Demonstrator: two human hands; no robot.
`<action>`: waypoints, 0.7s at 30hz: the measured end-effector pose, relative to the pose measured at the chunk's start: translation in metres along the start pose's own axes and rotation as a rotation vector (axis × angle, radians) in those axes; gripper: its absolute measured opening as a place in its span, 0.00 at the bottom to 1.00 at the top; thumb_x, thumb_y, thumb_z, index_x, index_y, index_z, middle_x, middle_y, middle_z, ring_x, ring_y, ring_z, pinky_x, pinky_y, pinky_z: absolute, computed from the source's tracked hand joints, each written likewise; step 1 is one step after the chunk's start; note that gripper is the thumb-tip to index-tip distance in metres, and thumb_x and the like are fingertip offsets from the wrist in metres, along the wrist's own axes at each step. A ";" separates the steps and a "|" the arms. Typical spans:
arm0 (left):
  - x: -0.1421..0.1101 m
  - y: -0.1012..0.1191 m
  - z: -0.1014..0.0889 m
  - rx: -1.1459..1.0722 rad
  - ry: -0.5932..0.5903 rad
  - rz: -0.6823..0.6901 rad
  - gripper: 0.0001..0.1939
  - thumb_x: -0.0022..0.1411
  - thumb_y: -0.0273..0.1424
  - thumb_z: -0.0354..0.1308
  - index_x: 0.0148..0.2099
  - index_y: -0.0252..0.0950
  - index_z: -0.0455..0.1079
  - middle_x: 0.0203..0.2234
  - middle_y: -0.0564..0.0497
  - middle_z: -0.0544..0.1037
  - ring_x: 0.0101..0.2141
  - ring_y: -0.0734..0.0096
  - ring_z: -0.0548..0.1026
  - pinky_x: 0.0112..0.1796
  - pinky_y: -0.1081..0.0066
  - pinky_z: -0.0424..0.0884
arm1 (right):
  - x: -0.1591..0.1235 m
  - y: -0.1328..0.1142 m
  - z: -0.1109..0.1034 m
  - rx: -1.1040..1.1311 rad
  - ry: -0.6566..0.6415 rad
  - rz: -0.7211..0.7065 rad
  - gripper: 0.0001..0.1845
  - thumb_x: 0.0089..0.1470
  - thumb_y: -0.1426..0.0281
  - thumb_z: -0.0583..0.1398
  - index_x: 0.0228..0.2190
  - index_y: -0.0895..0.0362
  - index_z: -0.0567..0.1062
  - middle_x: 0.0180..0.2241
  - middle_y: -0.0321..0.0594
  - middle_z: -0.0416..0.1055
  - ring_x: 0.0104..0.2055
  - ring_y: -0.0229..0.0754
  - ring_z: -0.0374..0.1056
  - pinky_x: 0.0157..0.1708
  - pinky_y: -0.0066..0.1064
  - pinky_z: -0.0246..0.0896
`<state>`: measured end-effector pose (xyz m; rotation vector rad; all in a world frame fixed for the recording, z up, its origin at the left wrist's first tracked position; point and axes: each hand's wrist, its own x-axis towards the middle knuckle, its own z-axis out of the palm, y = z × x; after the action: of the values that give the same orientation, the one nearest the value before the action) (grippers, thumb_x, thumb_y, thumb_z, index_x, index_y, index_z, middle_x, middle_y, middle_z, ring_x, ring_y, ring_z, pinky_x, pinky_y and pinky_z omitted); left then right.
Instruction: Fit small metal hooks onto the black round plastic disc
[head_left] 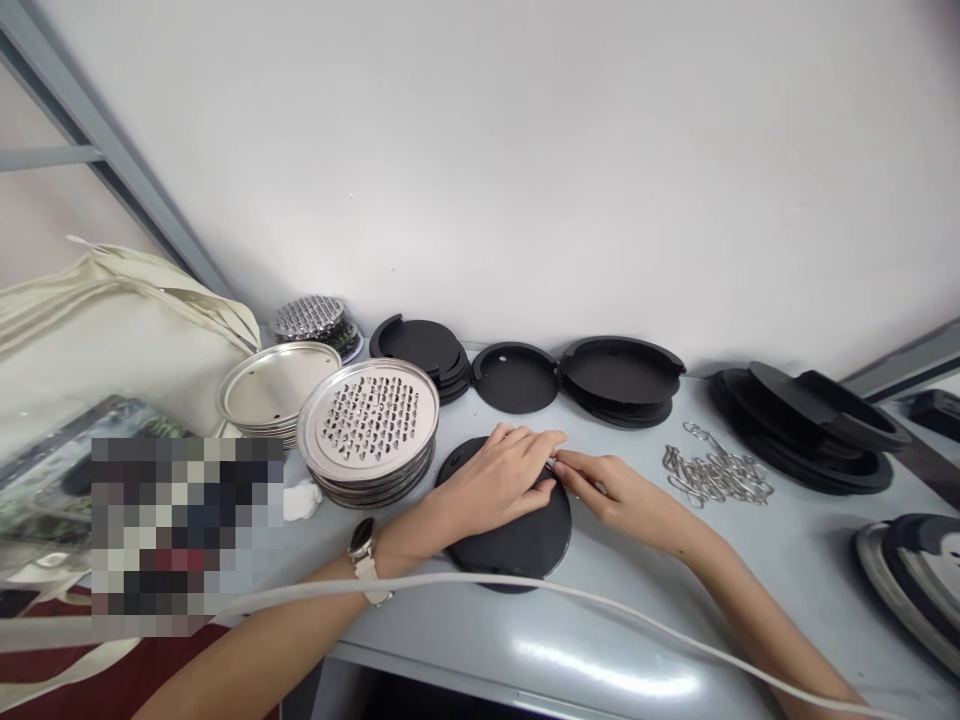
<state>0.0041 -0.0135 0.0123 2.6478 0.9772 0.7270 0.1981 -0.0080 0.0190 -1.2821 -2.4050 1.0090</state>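
Observation:
A round black disc (pixel 517 545) lies on the grey table in front of me. My left hand (pixel 499 475) rests over its upper part, fingers bent toward the far right rim, holding it down. Close to the left fingertips, my right hand (pixel 611 495) is closed in a pinch at the disc's edge. A small, thin, shiny metal piece (pixel 551 465) shows between the right fingertips; most of it is hidden. To the right of that hand lies a loose pile of bent metal wire hooks (pixel 716 472).
Round metal grater plates (pixel 371 420) and plain metal discs (pixel 281 385) are stacked at left. Black round parts (pixel 622 372) line the wall, with more (pixel 806 425) at right. A white cable (pixel 600 605) crosses in front; a cream bag (pixel 112 330) stands left.

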 end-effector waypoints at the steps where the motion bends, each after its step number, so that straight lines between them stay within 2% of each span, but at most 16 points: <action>1: 0.000 0.000 0.000 0.007 0.003 0.003 0.19 0.63 0.26 0.50 0.55 0.34 0.54 0.47 0.44 0.70 0.47 0.61 0.68 0.48 0.61 0.63 | 0.000 0.000 0.000 0.000 -0.002 -0.004 0.17 0.63 0.64 0.44 0.30 0.57 0.67 0.23 0.34 0.63 0.24 0.35 0.55 0.26 0.27 0.49; 10: 0.001 0.002 -0.002 -0.001 -0.017 0.009 0.15 0.64 0.25 0.48 0.53 0.35 0.56 0.45 0.45 0.70 0.47 0.62 0.68 0.48 0.61 0.63 | 0.003 0.004 0.002 -0.065 0.017 0.009 0.16 0.62 0.64 0.46 0.30 0.58 0.68 0.22 0.33 0.62 0.22 0.35 0.54 0.25 0.27 0.50; 21: 0.000 0.001 -0.002 -0.072 -0.016 0.011 0.18 0.63 0.24 0.49 0.54 0.35 0.55 0.47 0.45 0.70 0.49 0.63 0.69 0.50 0.62 0.64 | 0.000 0.003 -0.001 -0.007 0.014 -0.016 0.17 0.63 0.64 0.46 0.30 0.57 0.69 0.21 0.32 0.61 0.22 0.34 0.52 0.24 0.26 0.49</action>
<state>0.0037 -0.0139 0.0141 2.5948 0.9158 0.7286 0.1999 -0.0063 0.0179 -1.2659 -2.4068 0.9844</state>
